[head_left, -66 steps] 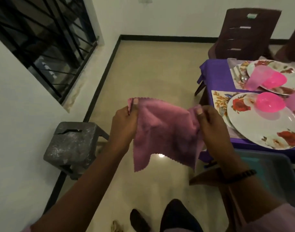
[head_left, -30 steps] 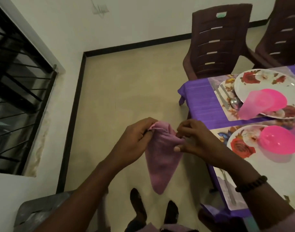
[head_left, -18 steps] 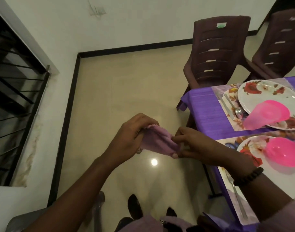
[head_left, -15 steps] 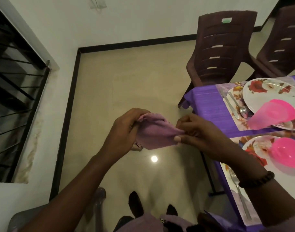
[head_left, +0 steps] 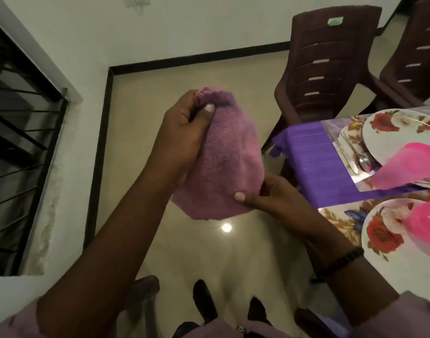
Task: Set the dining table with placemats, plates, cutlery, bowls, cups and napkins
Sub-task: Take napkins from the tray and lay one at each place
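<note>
Napkin [head_left: 223,164] gripped between left hand [head_left: 182,135], right hand [head_left: 270,196].

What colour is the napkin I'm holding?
The napkin is a dusty pink-purple, plain with no pattern, seen in the head view.

You are standing over open beige floor [head_left: 184,76], with bare room running far and left toward the white wall [head_left: 70,40] and its barred window [head_left: 19,142]. To your right, the purple-clothed table [head_left: 314,164] is blocking the way, its surface taken up by floral plates [head_left: 392,125], a pink cup [head_left: 409,167], a pink bowl [head_left: 426,228] and cutlery [head_left: 350,152]. Two dark chairs [head_left: 328,62] are closing off the far right. A grey stool [head_left: 145,289] is standing near your feet.
</note>
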